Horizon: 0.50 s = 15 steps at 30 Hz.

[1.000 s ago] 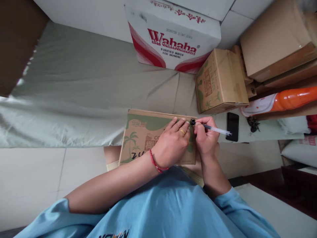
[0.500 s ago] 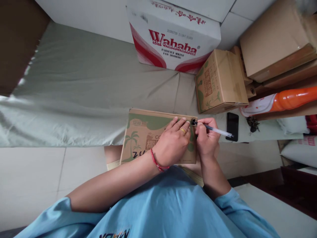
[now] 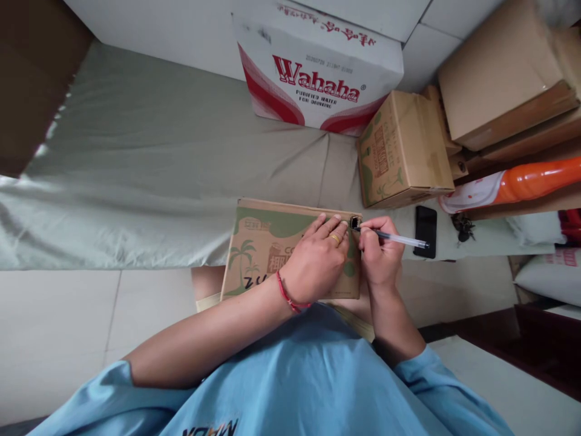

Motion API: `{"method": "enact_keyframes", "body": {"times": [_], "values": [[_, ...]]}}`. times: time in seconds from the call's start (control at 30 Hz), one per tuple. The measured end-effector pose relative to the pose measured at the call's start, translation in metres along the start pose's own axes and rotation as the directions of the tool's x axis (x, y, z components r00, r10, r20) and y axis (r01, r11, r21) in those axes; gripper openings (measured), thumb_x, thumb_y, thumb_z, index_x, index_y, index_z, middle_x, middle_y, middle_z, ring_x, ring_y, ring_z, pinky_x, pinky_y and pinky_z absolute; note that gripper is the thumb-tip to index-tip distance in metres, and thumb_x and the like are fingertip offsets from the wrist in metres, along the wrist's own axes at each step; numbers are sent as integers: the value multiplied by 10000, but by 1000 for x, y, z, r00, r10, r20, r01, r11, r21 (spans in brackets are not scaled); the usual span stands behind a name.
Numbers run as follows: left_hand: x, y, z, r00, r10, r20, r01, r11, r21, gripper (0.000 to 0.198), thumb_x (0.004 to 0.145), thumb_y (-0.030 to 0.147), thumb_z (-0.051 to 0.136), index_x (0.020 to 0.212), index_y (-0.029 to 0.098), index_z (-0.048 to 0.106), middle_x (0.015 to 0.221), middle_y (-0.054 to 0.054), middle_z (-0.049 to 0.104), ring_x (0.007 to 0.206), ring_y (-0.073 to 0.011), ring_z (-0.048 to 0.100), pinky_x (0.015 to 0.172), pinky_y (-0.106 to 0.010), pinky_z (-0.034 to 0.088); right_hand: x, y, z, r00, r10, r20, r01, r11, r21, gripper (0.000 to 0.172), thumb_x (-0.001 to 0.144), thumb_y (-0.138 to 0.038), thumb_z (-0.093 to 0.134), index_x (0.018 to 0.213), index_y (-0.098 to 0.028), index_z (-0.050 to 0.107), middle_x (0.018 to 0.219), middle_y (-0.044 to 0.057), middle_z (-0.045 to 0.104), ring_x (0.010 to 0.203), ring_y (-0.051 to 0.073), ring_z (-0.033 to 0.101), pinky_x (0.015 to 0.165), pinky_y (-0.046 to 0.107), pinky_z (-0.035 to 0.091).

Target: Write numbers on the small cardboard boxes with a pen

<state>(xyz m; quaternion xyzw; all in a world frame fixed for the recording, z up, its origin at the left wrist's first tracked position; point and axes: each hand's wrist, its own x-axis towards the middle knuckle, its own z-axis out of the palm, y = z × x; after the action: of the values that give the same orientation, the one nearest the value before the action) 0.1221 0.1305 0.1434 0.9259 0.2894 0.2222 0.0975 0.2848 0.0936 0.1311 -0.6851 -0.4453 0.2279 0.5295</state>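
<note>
The piece of cardboard (image 3: pixel 254 227) lies in front of the person, above the lap, and its far part covers the near edge of the green cloth (image 3: pixel 181 163) in my view. The left hand (image 3: pixel 320 257) is placed on it with the palm down; its fingers lie flat and slightly spread. The right hand (image 3: pixel 380 248) pinches a pen (image 3: pixel 399 238) between the thumb and the fingers, quite close to the tip. This tip is at a dark patch (image 3: pixel 354 222) in the far right corner; I cannot tell whether this patch is a hole or only ink.

For good work here, I think the left hand should press evenly, so the cardboard cannot slide or turn. Its fingertips are just beside the patch, so the pen needs small and slow movements. The corner is perhaps the weak place: a hard push could bend it or let the tip slip over the edge.

Right of the hands lie a phone (image 3: pixel 425 232) and some keys (image 3: pixel 463 227), well apart from the cardboard.
</note>
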Motion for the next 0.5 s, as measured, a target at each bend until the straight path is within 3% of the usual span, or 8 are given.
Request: {"method": "enact_keyframes", "body": {"times": [0.5], "values": [[1,0,0,1000,-12,28,12,1000,-24,342,1055,125,549,1301,44,772,1393,-207,767,1385,-342,699,1228,-527,541,0,-2,-7,1000,2,-12,-3,999,-53,77,897,-259,609,828,-230,629,665,-45,561,636,136,541,642,268,469]]}}
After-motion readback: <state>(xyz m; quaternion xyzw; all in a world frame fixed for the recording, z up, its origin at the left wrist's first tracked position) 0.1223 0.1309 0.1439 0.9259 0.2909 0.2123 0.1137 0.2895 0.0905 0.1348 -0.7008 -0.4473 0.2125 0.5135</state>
